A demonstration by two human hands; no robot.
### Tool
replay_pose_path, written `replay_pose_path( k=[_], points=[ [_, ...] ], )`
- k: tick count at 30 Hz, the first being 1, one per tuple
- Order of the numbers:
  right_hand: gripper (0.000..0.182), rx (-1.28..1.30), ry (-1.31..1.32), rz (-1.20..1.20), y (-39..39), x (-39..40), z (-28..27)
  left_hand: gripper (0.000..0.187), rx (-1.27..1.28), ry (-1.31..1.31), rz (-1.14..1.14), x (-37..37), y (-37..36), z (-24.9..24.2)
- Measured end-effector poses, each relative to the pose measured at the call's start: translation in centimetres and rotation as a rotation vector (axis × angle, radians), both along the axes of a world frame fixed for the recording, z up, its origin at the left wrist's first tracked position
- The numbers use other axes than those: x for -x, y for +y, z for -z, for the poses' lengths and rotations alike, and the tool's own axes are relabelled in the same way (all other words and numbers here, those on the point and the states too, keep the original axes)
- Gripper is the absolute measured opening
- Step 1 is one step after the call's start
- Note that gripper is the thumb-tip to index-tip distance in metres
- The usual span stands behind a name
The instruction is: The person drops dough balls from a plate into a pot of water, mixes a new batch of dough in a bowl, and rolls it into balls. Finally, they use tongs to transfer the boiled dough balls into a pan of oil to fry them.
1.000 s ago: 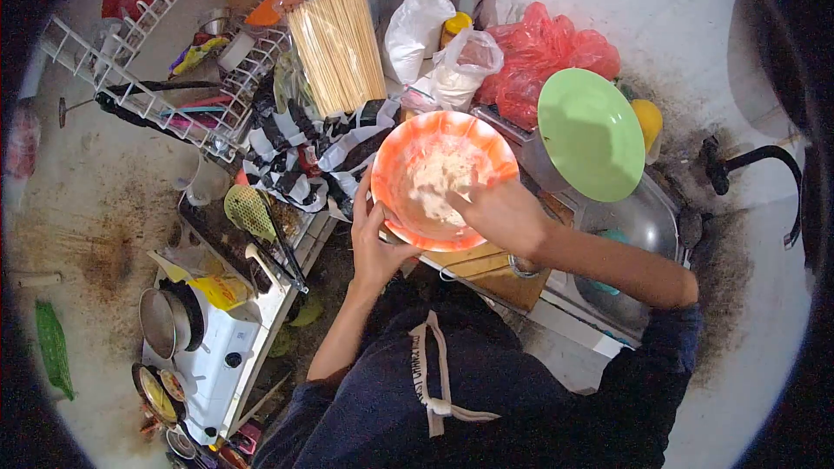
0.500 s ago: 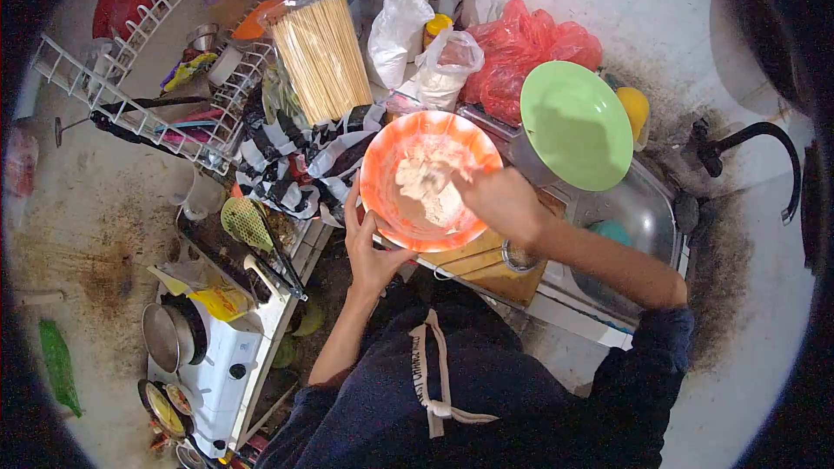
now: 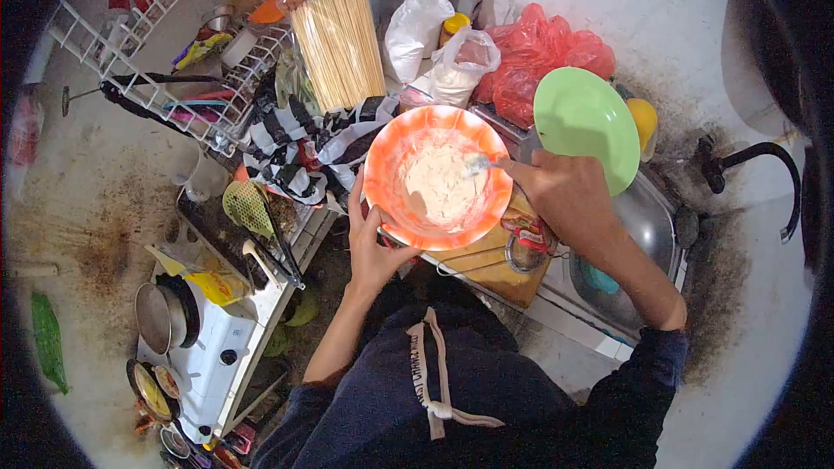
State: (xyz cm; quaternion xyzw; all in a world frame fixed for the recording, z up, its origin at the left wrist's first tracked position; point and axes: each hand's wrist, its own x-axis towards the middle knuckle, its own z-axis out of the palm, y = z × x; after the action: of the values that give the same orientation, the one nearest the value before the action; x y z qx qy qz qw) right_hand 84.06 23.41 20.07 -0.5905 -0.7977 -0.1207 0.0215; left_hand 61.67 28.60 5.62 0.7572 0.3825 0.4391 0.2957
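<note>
An orange-and-white bowl with a wavy rim (image 3: 384, 187) is held up in front of me, tilted a little toward my face. Inside it lies a pale, floury mixture (image 3: 439, 178). My left hand (image 3: 375, 252) grips the bowl's lower left edge, thumb along the near side and fingers around the outside. In my right hand (image 3: 565, 195) is a spoon (image 3: 478, 165), its metal end touching the mixture at the bowl's right side. Most of the spoon's handle is hidden by my fingers.
A wooden board (image 3: 486, 265) with a strainer lies below the bowl. Right of it are a sink (image 3: 643, 234), a green plate (image 3: 586, 122) and red plastic bags (image 3: 547, 56). Behind stand bagged skewers (image 3: 339, 48) and a flour bag (image 3: 460, 69). A stove (image 3: 208, 347) is at left.
My right hand has moved right and up, drawing the spoon from the mixture's middle toward the bowl's right side. The view has shifted slightly, and a red packet now shows on the board.
</note>
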Motion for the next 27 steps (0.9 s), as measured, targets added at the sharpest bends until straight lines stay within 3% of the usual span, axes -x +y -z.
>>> replay_pose_path(
  k=[1, 8, 11, 13, 17, 19, 24, 27],
  points=[
    [0.027, -0.092, 0.032, -0.015, 0.2, -0.1, 0.2, 0.054, 0.002, -0.030, 0.014, 0.0, 0.0, 0.2],
    [0.030, -0.029, 0.041, -0.083, 1.5, -1.6, 1.2, 0.056, 0.021, -0.063, 0.025, -0.6, 0.2, 0.0],
    [0.026, -0.124, 0.088, -0.005, 1.9, -1.3, 0.3, 0.058, 0.035, -0.041, 0.024, -0.5, 0.0, 0.0],
    [0.017, 0.108, 0.110, 0.314, 1.9, -0.5, -1.9, 0.059, 0.020, -0.033, 0.023, -0.5, 0.1, -0.1],
    [0.014, 0.113, 0.017, 0.252, 2.0, -1.9, 1.5, 0.063, 0.011, -0.033, 0.031, -0.6, 0.1, 0.0],
    [0.019, -0.108, 0.097, -0.079, 2.1, -3.0, 5.0, 0.065, 0.024, -0.040, 0.034, -0.7, 0.0, -0.3],
    [0.026, 0.126, 0.088, -0.056, 1.0, -0.8, 4.2, 0.075, 0.049, -0.069, 0.024, -0.8, 0.1, -0.1],
    [0.041, 0.164, 0.165, -0.005, 0.9, -0.5, 3.2, 0.081, 0.029, -0.046, 0.044, -0.8, 0.1, -0.1]
  ],
)
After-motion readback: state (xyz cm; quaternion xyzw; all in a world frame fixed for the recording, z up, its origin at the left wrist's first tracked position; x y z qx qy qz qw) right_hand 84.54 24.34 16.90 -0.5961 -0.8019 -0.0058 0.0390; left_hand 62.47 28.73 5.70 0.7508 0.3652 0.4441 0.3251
